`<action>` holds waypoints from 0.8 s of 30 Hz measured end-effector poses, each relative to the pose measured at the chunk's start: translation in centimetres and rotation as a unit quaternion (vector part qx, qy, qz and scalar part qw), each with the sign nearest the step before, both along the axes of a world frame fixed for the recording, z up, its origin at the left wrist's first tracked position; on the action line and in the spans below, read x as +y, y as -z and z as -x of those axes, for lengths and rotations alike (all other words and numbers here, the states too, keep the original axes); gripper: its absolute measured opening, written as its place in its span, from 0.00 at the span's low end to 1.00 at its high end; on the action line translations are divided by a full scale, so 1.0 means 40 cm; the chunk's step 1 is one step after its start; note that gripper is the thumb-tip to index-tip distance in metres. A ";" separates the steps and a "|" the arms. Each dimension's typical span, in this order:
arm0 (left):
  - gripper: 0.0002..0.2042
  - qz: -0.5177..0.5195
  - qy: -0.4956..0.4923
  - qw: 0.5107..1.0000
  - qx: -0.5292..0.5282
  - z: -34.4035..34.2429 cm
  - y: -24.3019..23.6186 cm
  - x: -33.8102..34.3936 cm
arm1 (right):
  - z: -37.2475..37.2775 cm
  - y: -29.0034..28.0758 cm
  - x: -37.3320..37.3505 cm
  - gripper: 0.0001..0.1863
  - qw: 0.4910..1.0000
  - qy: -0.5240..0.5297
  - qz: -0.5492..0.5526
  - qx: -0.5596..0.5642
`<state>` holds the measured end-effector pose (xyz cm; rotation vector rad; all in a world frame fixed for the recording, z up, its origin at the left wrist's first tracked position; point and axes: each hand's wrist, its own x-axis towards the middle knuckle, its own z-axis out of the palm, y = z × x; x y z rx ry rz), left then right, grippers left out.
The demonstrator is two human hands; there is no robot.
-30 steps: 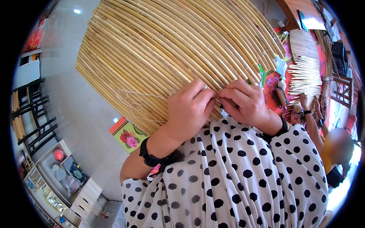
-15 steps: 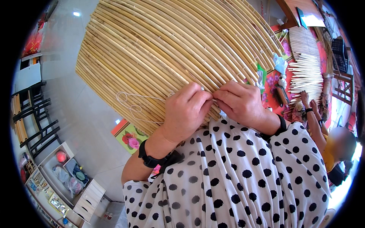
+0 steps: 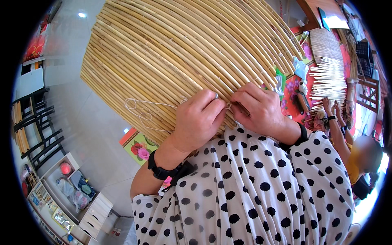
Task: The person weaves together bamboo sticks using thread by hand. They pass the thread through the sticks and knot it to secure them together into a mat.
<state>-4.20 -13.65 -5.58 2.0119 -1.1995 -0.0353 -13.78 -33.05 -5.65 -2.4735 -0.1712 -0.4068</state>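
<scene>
A large mat of yellow-brown reed stalks (image 3: 171, 53), bound in rows with thin stitches, spreads in front of me. My left hand (image 3: 198, 118), with a ring on one finger, is closed at the mat's near edge. Close beside it my right hand (image 3: 261, 109) is closed too, thumb and fingers pinched. A short bit of white string shows between the fingertips of both hands. Loose loops of the white string (image 3: 155, 103) lie over the stalks left of my left hand. The fingers hide the string's exact path around the stalks.
At right, a co-worker's hands (image 3: 330, 107) rest by a second mat of pale sticks (image 3: 328, 79) on a red floral cloth (image 3: 290, 104). A light blue cloth (image 3: 301, 68) lies beside my mat. Folded black-framed furniture (image 3: 38, 122) and an open drawer (image 3: 61, 173) stand at left.
My fingertips have drawn slightly apart, showing the string between them. My right hand has lifted and turned a little. The co-worker's hands have shifted slightly on the pale sticks.
</scene>
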 end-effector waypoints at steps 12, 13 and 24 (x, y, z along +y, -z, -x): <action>0.11 -0.002 0.018 0.999 -0.026 -0.001 -0.004 0.003 | 0.002 -0.002 0.012 0.10 1.000 0.012 0.010 -0.012; 0.11 0.001 0.024 0.999 -0.034 -0.003 -0.006 0.001 | 0.003 0.000 0.013 0.09 1.000 0.017 0.004 -0.015; 0.05 -0.005 0.111 0.989 -0.102 -0.023 0.007 0.000 | 0.002 0.006 0.012 0.05 0.998 0.060 -0.012 0.008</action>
